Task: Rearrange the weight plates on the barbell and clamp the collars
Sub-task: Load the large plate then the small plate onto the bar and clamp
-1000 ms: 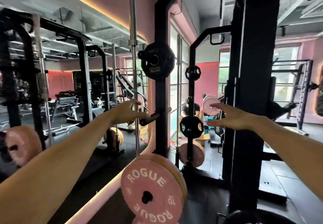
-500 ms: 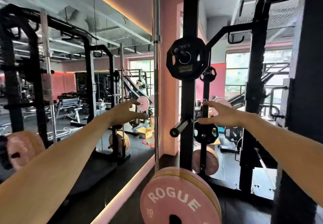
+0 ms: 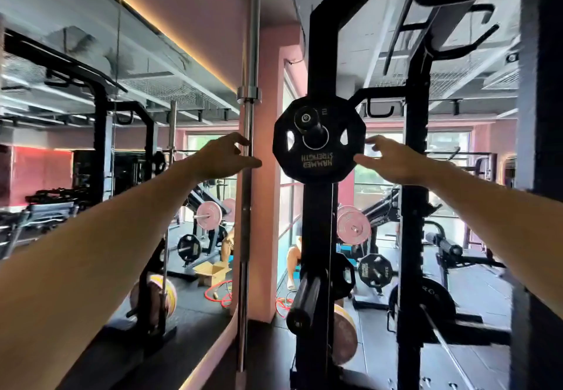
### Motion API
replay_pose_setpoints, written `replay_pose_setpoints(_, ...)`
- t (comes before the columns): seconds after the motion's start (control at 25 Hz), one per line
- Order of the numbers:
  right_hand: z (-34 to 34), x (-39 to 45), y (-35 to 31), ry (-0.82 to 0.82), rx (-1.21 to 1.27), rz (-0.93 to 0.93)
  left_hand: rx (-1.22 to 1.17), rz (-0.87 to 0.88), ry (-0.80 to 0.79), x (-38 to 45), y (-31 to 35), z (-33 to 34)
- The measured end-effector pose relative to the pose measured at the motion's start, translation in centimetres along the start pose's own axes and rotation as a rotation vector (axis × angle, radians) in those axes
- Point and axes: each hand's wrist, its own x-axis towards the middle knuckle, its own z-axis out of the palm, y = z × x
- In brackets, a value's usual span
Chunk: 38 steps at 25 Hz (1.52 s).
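So this is the fetch-a-plate part of the job, I'd say. Both arms are stretched out toward the black plate point(image 3: 319, 140) hanging on a storage peg point(image 3: 310, 124) high on the rack post point(image 3: 321, 54). The barbell the plate is meant for isn't something I can pick out for sure; there's a steel bar point(image 3: 249, 146) standing upright just left of the post, but that looks stored, not loaded.

The left hand point(image 3: 224, 158) is just left of the plate, fingers loosely spread with the thumb pointing toward the plate's edge, not touching it as far as I can tell. It sits right in front of that upright bar. The right hand point(image 3: 393, 161) is at the plate's right edge, fingers fanned out, thumb near the lower right corner. Whether it's actually in contact is hard to call, but nothing is gripped yet.

Next move, my guess: close both hands on opposite edges, or hook fingers through the cutouts on either side of the hole, then slide the plate straight toward the camera along the peg until it clears the end. The plate sits up high, so it needs a firm two-handed hold before the weight comes off. No collars in view that I can spot.
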Motion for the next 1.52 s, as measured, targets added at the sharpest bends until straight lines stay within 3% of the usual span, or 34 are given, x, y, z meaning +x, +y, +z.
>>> replay_pose_setpoints(0.16,-1.1,5.7,-0.6,0.157,-0.044,0.063,0.001,0.1,0.093,7.9,-0.3,0.7)
replay_pose_setpoints(0.28,0.0,9.3,-0.7,0.195,-0.119,0.135,0.052,0.132,0.07,12.7,-0.8,2.7)
replay_pose_setpoints(0.44,2.5,12.4,-0.2,0.217,-0.162,0.193,-0.072,0.163,0.0,16.4,-1.3,6.1)
replay_pose_setpoints(0.68,4.4,14.8,0.8,0.345,-0.319,0.172,-0.001,0.3,0.151,19.9,-1.6,9.8)
replay_pose_setpoints(0.84,4.2,15.1,0.4,0.305,-0.381,0.18,0.011,0.306,0.146,20.1,-0.8,10.2)
replay_pose_setpoints(1.04,3.7,13.3,-1.6,0.302,-0.269,0.174,-0.099,0.277,0.096,18.1,0.2,8.9)
replay_pose_setpoints(1.52,0.3,5.5,-7.2,0.268,-0.087,0.177,-0.142,0.345,0.191,10.6,2.4,3.0)
